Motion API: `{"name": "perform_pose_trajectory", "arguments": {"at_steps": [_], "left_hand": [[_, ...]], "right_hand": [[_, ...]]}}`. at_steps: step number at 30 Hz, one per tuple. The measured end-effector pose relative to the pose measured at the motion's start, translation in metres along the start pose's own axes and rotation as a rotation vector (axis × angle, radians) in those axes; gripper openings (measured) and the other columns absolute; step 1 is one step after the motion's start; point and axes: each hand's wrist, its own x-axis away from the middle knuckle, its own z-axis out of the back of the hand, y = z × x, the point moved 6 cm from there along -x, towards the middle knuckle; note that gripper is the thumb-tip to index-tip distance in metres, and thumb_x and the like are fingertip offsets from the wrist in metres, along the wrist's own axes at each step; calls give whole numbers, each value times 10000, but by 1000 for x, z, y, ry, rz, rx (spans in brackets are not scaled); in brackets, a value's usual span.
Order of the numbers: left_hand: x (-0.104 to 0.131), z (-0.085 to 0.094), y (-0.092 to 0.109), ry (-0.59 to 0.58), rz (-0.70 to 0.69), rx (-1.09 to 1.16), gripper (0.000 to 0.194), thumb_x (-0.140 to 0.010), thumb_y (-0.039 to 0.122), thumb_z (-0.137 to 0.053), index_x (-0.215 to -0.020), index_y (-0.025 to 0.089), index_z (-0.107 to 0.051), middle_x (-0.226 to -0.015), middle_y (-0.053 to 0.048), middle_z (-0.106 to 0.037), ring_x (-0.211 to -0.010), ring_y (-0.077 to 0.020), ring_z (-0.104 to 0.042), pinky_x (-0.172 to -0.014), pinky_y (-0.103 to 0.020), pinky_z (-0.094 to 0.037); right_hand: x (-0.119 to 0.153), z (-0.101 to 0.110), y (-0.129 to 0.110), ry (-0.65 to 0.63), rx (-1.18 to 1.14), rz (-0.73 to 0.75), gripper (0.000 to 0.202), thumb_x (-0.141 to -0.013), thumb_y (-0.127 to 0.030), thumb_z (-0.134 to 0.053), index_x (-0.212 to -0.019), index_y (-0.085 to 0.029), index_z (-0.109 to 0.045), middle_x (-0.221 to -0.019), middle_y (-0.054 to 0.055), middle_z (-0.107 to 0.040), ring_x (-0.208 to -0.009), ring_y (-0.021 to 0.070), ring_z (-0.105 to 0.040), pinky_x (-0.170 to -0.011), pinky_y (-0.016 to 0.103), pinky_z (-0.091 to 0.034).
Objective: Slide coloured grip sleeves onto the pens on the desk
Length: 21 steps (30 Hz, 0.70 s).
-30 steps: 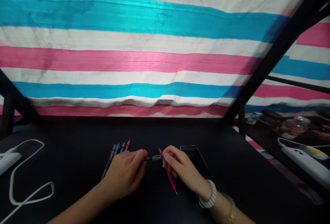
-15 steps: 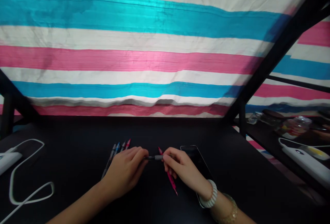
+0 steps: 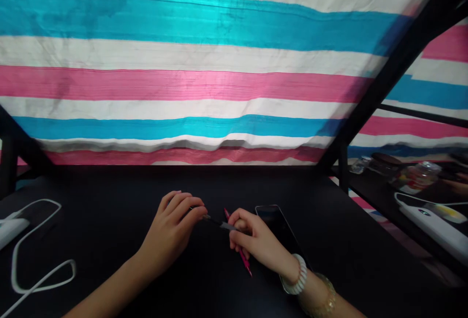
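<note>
A dark pen (image 3: pixel 215 221) with a grey section slants between my two hands above the black tabletop. My right hand (image 3: pixel 258 240) is closed in a pinch on the pen's grey end. At the other end, the thumb and curled fingers of my left hand (image 3: pixel 175 228) are closed about the pen, its tip partly hidden behind them. Under my right hand lies a pink pen (image 3: pixel 244 262) on the table, partly covered by the fingers. A dark phone (image 3: pixel 276 225) lies flat beneath the right wrist, which wears a pale coiled band (image 3: pixel 300 275).
A white cable (image 3: pixel 16 259) loops across the left of the black table (image 3: pixel 109 191), by a white device (image 3: pixel 12 232). Striped sheeting (image 3: pixel 183 84) hangs behind. On a right-hand shelf stand a clear jar (image 3: pixel 422 176) and a white power strip (image 3: pixel 431 230). Dark frame bars (image 3: pixel 369 106) slope at both sides.
My left hand has shifted up and left, now covering the spot where several pens showed. The held pen has tilted from level to slanting. My right hand has barely moved.
</note>
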Motion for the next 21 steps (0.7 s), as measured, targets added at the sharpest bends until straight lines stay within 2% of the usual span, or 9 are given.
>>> {"name": "perform_pose_trajectory", "arguments": {"at_steps": [6,14,18,21], "left_hand": [[-1,7,-9,91,68,-22,187,-913,105,-560,-1031,237,-620,-1083,-42,-675,-1029,-225,-575,-1010,-463,-362],[-2,5,-18,85,176,55,127,-929,171,-549,-1004,234,-630,-1016,-43,-666,-982,-224,-582,-909,-412,-419],[-1,3,-20,61,249,191,101,-921,194,-556,-996,226,-616,-996,-51,-667,-974,-222,-594,-871,-392,-452],[1,-1,-23,23,367,413,91,-931,230,-539,-1006,219,-590,-1057,-67,-671,-996,-219,-618,-862,-384,-490]], "right_hand": [[0,2,-1,5,-44,-26,121,-758,-256,-549,-839,-198,-480,-583,-46,-615,-401,78,-454,-364,169,-332],[1,10,-2,83,-112,-67,80,-696,-243,-522,-756,-197,-495,-492,-69,-525,-385,60,-329,-359,170,-203],[0,12,3,87,-190,-101,109,-675,-251,-540,-761,-198,-500,-481,-78,-496,-384,55,-283,-372,179,-148],[0,9,4,56,-279,-87,139,-696,-269,-568,-792,-197,-499,-501,-69,-505,-403,64,-320,-387,186,-170]]}}
